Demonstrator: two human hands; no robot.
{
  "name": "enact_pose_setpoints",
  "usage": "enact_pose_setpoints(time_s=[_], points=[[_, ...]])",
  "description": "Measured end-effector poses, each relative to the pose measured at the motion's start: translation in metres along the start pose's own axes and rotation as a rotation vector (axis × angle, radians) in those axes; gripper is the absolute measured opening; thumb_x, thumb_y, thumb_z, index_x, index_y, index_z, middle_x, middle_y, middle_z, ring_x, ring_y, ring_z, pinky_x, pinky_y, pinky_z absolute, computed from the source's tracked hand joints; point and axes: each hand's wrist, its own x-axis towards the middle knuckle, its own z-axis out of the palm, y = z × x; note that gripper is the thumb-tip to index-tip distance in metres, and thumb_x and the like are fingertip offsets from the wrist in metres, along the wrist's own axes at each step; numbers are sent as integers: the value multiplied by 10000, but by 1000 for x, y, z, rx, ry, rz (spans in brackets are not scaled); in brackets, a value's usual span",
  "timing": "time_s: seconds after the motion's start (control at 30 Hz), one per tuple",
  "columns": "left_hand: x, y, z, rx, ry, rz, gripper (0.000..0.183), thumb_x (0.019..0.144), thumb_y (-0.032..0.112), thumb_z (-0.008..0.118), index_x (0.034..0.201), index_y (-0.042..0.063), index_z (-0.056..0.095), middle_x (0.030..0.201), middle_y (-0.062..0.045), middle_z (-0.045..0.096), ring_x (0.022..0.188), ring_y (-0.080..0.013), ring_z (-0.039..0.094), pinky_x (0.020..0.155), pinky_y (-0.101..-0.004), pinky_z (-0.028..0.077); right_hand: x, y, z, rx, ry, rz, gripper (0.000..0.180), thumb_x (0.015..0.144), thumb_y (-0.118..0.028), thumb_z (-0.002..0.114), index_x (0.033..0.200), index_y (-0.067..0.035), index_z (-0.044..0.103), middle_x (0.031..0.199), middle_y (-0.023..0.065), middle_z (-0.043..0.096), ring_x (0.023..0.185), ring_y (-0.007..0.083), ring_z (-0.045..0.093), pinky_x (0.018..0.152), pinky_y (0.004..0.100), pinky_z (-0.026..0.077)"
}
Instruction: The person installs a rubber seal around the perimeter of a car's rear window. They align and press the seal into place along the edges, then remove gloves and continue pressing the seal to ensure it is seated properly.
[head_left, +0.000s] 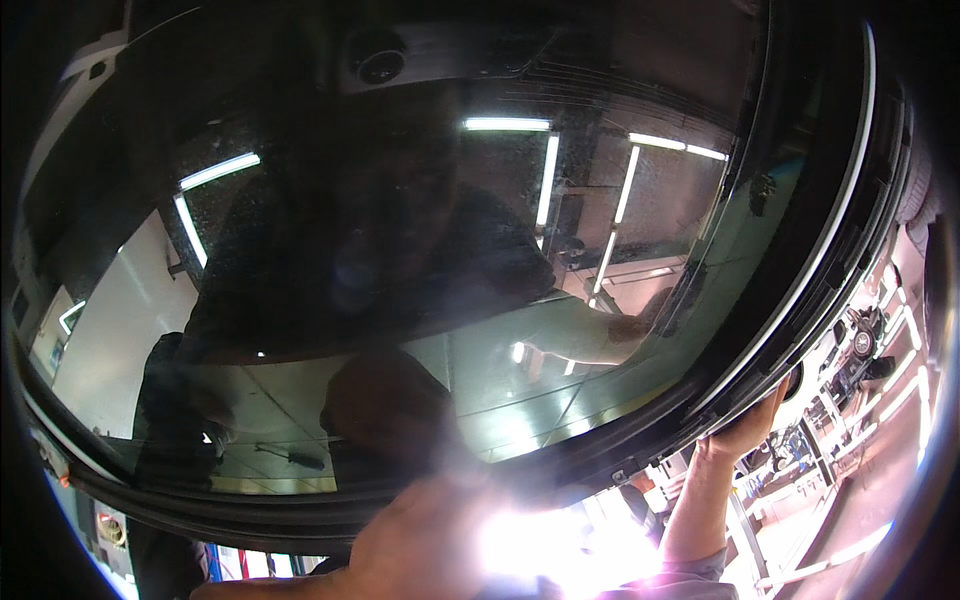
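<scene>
A large dark, glossy vehicle window pane (360, 285) with a black surround fills most of the head view. My left hand (420, 540) is at the pane's lower edge near the middle, blurred. Its fingers are lost in strong glare, so what it holds cannot be seen. Farther right, my right hand (746, 431) is against the outer edge of the black trim (817, 300), with its fingertips partly hidden behind that edge. A thin bright strip (847, 172) runs along the right side of the trim. The glass reflects a dark-clothed figure and a bare forearm.
Intense white glare (570, 544) covers the area right of my left hand. Beyond the trim at right are a wheel (864, 343), workshop equipment (787, 450) and bright light tubes (862, 544). Dark clothing (161, 559) shows below the pane at lower left.
</scene>
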Motion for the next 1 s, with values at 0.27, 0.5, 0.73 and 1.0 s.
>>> enact_pose_setpoints(time_s=[0.27, 0.5, 0.73, 1.0], points=[[26, 19, 6, -52, 48, 55, 268, 869, 138, 705, 1096, 5, 653, 1093, -141, 639, 1026, -317, 631, 919, -420, 524, 11, -9, 2, 38, -15, -81, 763, 925, -644, 661, 1218, 61, 664, 1204, 281, 632, 1096, 395, 671, 860, 436, 563], [42, 27, 6, -95, -100, 37, 214, 885, 140, 681, 1047, 11, 631, 1011, -139, 608, 972, -322, 606, 871, -430, 513, 1, 0, -1, 39, -19, -19, 827, 870, -646, 722, 1292, 60, 635, 1362, 293, 579, 1268, 400, 603, 1065, 466, 457], [57, 33, 16, -100, -44, 93, 171, 883, 132, 660, 1002, 15, 623, 979, -133, 596, 951, -317, 604, 852, -432, 510, 2, 1, -2, -41, -25, -78, 801, 899, -656, 671, 1247, 65, 651, 1256, 272, 640, 1219, 407, 611, 1037, 478, 470], [72, 33, 28, -137, -147, 103, 229, 872, 159, 674, 1038, 5, 642, 1040, -135, 623, 1020, -309, 608, 910, -403, 511, 9, -6, 0, -102, -33, -164, 720, 937, -636, 639, 1184, 39, 676, 1228, 300, 614, 1107, 424, 664, 898, 487, 551]])
